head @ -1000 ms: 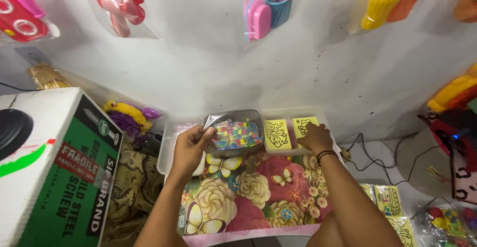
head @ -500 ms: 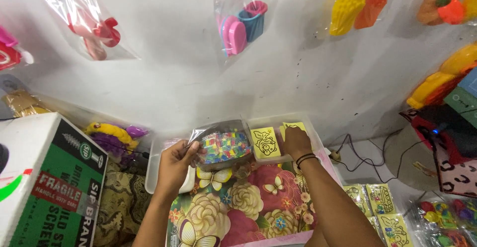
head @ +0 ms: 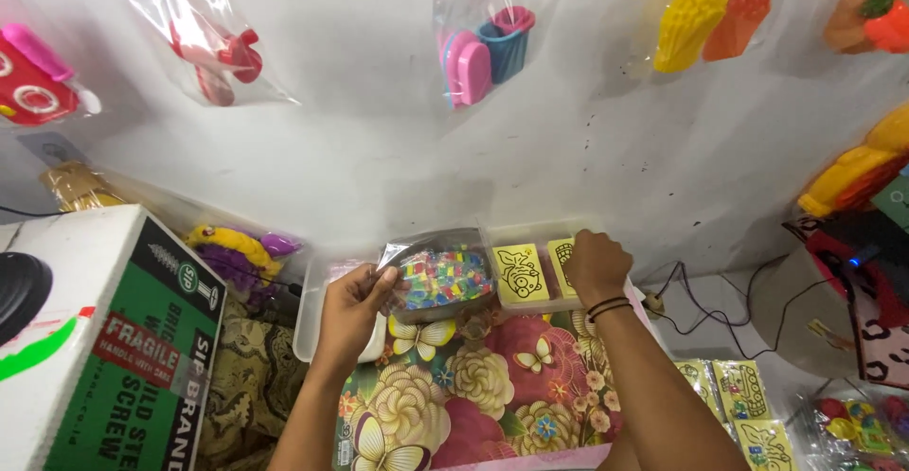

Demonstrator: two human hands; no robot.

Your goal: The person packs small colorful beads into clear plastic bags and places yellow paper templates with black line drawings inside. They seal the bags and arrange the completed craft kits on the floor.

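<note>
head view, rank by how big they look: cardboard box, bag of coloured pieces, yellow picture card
1. cardboard box, though nearness to the camera inflates it
2. bag of coloured pieces, held by the left hand
3. yellow picture card

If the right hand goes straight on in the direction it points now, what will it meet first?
The right hand points away from the person, over the yellow picture cards in the clear tray. Going straight on, it would probably first meet the tray's far rim, then the white wall; depth is unclear.

Both bare forearms reach forward, roughly parallel. The left hand [head: 352, 302] pinches with curled fingers, thumb on top. The right hand [head: 594, 265] is knuckles-up, fingers bent downward, wrist banded.
</note>
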